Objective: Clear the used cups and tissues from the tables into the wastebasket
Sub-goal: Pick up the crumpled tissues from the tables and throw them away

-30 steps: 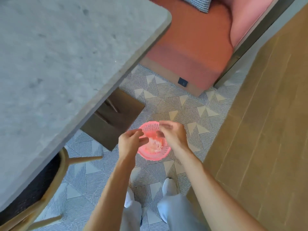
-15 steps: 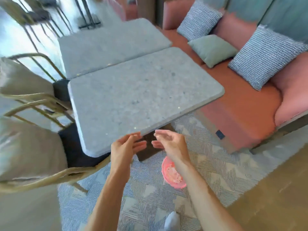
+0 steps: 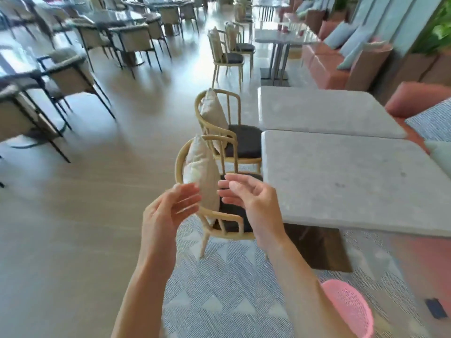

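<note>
Both hands, left (image 3: 168, 211) and right (image 3: 253, 203), are held up with fingers loosely spread, nothing gripped. The pink basket (image 3: 351, 311) is cut off at the lower right, on the rug (image 3: 231, 289); its contents are hidden.

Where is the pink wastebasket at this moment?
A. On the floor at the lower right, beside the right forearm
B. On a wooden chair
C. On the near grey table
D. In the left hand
A: the pink wastebasket stands on the patterned rug at the lower right, and both hands are raised and hold nothing.
</note>
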### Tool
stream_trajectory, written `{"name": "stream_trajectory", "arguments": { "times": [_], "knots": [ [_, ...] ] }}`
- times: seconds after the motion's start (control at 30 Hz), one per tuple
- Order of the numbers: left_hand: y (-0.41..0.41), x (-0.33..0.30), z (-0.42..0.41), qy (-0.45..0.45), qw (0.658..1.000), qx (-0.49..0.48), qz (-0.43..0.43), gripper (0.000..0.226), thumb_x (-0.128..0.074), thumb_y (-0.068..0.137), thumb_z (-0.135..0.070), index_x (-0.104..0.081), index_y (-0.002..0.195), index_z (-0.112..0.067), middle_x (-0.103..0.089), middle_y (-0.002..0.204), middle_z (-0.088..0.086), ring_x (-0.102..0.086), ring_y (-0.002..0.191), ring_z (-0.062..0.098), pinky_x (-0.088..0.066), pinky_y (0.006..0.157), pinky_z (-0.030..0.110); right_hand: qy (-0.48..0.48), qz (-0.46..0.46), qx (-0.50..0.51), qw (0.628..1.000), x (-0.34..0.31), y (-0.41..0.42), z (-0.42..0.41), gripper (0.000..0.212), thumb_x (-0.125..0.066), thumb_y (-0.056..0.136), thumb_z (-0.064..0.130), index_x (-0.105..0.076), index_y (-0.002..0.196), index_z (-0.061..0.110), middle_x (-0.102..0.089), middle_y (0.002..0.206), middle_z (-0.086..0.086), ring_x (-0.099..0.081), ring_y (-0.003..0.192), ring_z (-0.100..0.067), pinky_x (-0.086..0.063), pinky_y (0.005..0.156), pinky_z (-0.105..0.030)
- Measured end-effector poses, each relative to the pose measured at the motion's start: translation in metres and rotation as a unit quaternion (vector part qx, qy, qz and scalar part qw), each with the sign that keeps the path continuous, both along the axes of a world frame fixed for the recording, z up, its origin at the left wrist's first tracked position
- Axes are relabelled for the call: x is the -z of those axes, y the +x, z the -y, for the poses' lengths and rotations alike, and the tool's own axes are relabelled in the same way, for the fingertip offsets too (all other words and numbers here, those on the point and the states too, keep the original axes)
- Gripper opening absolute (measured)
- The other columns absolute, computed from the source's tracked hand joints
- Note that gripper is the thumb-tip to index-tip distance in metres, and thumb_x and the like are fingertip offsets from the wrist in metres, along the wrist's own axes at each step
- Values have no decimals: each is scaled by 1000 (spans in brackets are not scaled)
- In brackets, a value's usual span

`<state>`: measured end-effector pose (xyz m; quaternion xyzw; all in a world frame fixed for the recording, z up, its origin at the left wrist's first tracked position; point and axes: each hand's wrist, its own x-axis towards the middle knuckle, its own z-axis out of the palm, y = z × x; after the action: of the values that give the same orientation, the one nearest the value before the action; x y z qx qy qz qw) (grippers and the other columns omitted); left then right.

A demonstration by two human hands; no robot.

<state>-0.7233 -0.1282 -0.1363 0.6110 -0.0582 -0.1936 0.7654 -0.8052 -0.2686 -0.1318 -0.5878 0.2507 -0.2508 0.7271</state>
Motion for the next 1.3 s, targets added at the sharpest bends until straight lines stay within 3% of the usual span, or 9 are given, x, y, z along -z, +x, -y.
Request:
{"name": "stream_trajectory", "arguments": {
  "times": [0.23, 0.43, 0.67, 0.83, 1.3],
  "knots": [
    [79, -43, -173, -64, 994, -85, 39, 49, -49, 90, -43, -71, 111, -4, -76, 113, 14, -71, 109, 29, -53, 94, 39, 47, 71, -102, 991, -32, 120, -155, 20, -54, 101, 0, -70, 112, -5, -76, 100, -22, -75, 92, -36, -61, 81, -34],
    [150, -68, -234, -73, 989, -102, 82, 47, -44, 101, -42, -69, 118, -6, -75, 116, 11, -69, 113, 29, -51, 101, 44, 44, 92, -144, 984, -55, 196, -219, 19, -54, 101, 3, -71, 109, -1, -77, 100, -20, -75, 96, -37, -62, 86, -37],
    [260, -78, -245, -90, 984, -95, 122, 45, -44, 102, -41, -69, 119, -8, -75, 117, 10, -70, 112, 26, -51, 98, 43, 44, 106, -159, 981, -61, 310, -230, 20, -54, 101, 4, -73, 104, 2, -77, 99, -18, -75, 96, -35, -58, 90, -44],
    [372, -76, -229, -93, 983, -100, 124, 52, -48, 91, -45, -70, 117, -5, -75, 116, 13, -70, 111, 28, -52, 96, 43, 50, 133, -153, 978, -64, 421, -210, 20, -53, 101, 4, -72, 105, 0, -77, 100, -18, -74, 98, -37, -60, 89, -42],
    [670, -107, -209, -103, 976, -132, 142, 43, -55, 94, -40, -72, 109, -3, -75, 113, 16, -71, 108, 31, -53, 101, 50, 21, 125, -149, 981, -89, 722, -180, 20, -53, 101, 3, -72, 103, 0, -77, 100, -21, -75, 93, -33, -61, 84, -38]
  ]
}}
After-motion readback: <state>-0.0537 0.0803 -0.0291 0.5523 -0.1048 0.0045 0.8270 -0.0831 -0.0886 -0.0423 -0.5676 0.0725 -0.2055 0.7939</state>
